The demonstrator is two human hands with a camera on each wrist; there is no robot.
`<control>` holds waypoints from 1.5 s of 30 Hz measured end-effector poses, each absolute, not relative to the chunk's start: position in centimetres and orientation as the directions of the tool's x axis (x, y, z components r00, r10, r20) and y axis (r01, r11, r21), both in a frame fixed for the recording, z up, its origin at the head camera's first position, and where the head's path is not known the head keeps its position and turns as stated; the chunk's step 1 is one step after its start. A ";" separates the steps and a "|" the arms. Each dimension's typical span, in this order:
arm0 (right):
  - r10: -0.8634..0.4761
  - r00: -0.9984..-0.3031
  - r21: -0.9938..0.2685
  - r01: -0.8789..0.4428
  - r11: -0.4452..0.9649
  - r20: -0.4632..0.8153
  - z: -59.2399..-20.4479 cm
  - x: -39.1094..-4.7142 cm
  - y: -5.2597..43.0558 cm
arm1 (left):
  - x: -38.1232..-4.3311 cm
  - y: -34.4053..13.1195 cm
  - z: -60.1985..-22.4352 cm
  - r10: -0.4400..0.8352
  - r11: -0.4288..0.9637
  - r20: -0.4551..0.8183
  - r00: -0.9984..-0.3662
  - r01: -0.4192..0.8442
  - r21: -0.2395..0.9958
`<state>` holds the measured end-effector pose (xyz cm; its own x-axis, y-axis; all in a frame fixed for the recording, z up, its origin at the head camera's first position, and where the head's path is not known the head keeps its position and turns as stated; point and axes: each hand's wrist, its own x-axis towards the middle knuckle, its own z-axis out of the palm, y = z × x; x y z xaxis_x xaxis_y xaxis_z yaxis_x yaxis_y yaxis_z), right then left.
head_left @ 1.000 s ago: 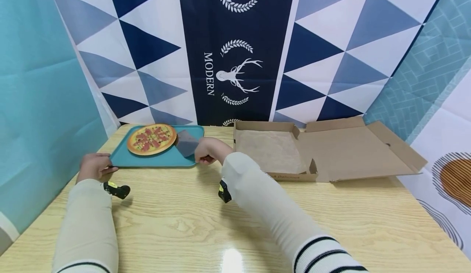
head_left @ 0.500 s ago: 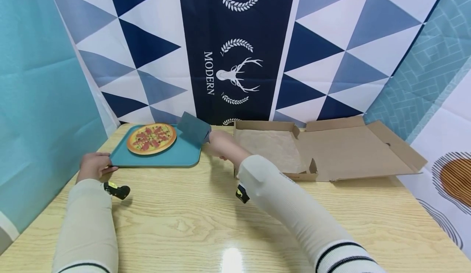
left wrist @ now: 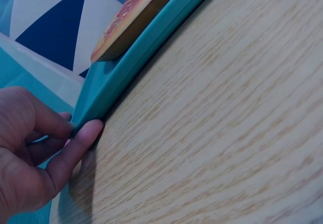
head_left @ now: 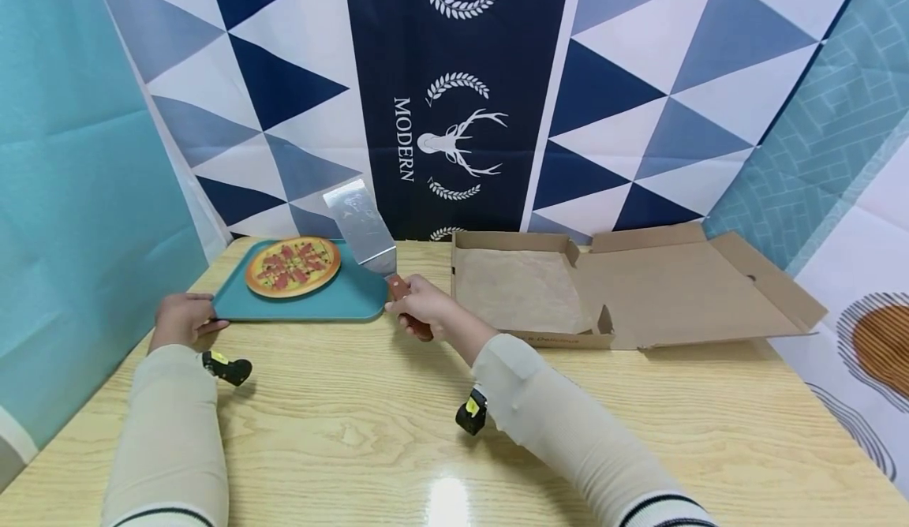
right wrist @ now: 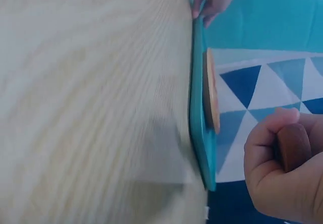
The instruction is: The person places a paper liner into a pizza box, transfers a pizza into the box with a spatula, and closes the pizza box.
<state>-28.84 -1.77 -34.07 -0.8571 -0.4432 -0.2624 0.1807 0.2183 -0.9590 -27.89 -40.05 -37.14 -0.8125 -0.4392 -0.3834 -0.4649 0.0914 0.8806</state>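
Observation:
My right hand (head_left: 429, 306) grips the brown handle of a metal spatula (head_left: 364, 223). The broad blade is raised and tilted up to the left, over the right end of a teal tray (head_left: 344, 306). In the right wrist view, fingers wrap the spatula handle (right wrist: 294, 147); the blade is out of that view. At the tray's near left corner, my left hand (head_left: 183, 318) pinches the rim between thumb and fingers, as the left wrist view shows. A whole pizza (head_left: 293, 268) with pink topping pieces lies on the left part of the tray.
Right of the tray stands an open cardboard pizza box (head_left: 533, 341) with a paper sheet (head_left: 521, 290) inside. Its lid (head_left: 682, 298) lies folded back to the right. Patterned cloth (head_left: 454, 117) hangs behind the wooden table (head_left: 341, 432).
My right hand has lifted the spatula off the tray, drawn it a little to the right and turned its blade upward. The left hand, tray and pizza stay in place.

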 end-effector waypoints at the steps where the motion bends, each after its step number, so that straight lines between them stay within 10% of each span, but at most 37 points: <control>1: -0.447 -0.852 -0.960 0.206 0.188 -0.271 -34.2 -28.8 -1.9 | -27.9 -40.1 -37.1 -0.439 0.092 -0.384 -0.812 -0.466 0.880; 8: -0.421 -0.852 -0.950 0.288 0.118 -0.311 -34.3 -29.0 -2.0 | -27.7 -40.1 -37.1 -0.429 0.141 -0.382 -0.819 -0.478 0.867; 20: -0.357 -0.855 -0.820 0.129 0.558 -0.377 -31.6 -29.8 -0.9 | -27.9 -40.0 -37.0 -0.434 0.131 -0.368 -0.822 -0.462 0.877; 45: -0.183 -0.680 -0.184 -0.071 0.980 -0.710 -21.5 -32.4 -0.7 | -28.2 -40.5 -37.1 -0.446 0.131 -0.380 -0.810 -0.479 0.868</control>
